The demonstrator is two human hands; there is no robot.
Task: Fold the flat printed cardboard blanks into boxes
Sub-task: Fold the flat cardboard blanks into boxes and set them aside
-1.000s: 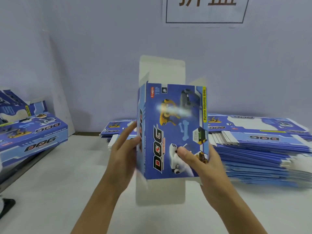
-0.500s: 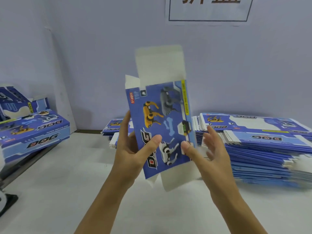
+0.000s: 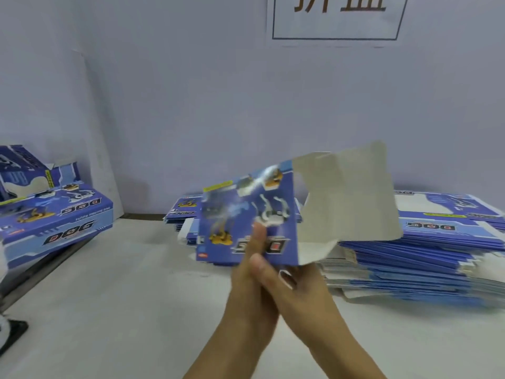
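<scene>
Head view: box blank (image 3: 247, 217) at frame centre, long axis running left-right, white flaps (image 3: 347, 198) trailing right. Left hand (image 3: 252, 272) and right hand (image 3: 295, 285) both grip its lower edge from below. Stacked blanks (image 3: 426, 250) lie behind on the table (image 3: 123, 296).

— Where are the hands?
— Both forearms rise from the lower edge and meet in the middle. The left hand (image 3: 250, 272) has its thumb pressed flat on the printed face of the blue cardboard box blank (image 3: 247, 214).
— And the right?
— The right hand (image 3: 293, 283) lies against the left, thumb on the blank's lower edge, fingers hidden behind.
</scene>
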